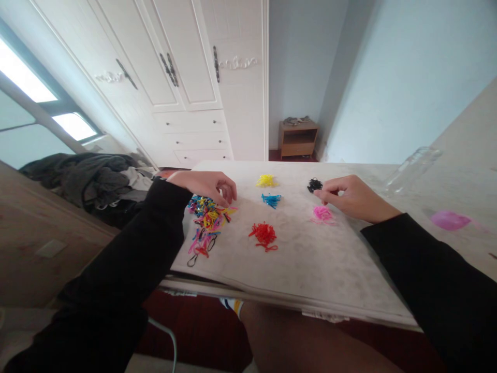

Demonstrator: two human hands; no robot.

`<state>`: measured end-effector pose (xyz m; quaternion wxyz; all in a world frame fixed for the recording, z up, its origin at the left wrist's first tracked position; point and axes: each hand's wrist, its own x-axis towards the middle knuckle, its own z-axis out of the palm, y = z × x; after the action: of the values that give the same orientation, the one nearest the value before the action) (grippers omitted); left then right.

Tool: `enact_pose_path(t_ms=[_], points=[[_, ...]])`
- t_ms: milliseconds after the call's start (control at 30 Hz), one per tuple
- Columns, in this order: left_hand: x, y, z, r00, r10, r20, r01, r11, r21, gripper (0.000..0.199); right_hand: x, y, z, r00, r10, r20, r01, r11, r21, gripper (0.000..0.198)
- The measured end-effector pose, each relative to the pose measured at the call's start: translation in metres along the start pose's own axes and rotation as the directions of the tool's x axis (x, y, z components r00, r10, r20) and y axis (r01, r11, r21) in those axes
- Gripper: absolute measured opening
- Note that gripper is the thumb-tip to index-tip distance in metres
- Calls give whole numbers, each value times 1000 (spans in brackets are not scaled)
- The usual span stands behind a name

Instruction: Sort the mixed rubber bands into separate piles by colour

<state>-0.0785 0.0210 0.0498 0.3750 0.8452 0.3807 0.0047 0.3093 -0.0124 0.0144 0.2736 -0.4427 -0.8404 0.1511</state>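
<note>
My left hand [212,185] is over the top of a mixed heap of small coloured cord loops [209,220] at the table's left. Its fingers are loosely bent, with a gap between thumb and fingers. My right hand [345,196] has thumb and forefinger pinched together at the edge of a pile of black loops [314,185]; whatever lies between the tips is hidden. Just below that hand is a pile of pink loops [322,214]. Between my hands are separate piles of yellow loops [266,180], blue loops [271,200] and red loops [263,234].
A clear glass bottle or jar [412,170] and a pink balloon-like item [450,220] lie to the right. The pale table [310,269] has its front edge near my legs. Dark clothes [89,178] are heaped at left; a white wardrobe [186,67] stands behind.
</note>
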Motion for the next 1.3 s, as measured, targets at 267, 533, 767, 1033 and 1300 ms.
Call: enact_pose_path(t_ms=[267,533,767,1033,1300], points=[[12,-10,8,954,56,-293,-78,995,-64,17,1,5,3,1000,15,2,-15,1000,26,45],[-9,13,11,790,20,-613,-128,983,-133,24,0,8,2,1000,10,-16,-9,999,41,46],[-100,45,59,957,-163,-240,168,986,1,30,0,10,2,1000,6,1,-6,999,46,51],[-128,37,105,951,-158,-264,149,987,-54,33,-1,12,1,1000,11,4,-11,1000,20,53],[-120,31,106,960,-57,-275,53,998,-19,20,-1,13,1,1000,17,-2,-17,1000,22,54]])
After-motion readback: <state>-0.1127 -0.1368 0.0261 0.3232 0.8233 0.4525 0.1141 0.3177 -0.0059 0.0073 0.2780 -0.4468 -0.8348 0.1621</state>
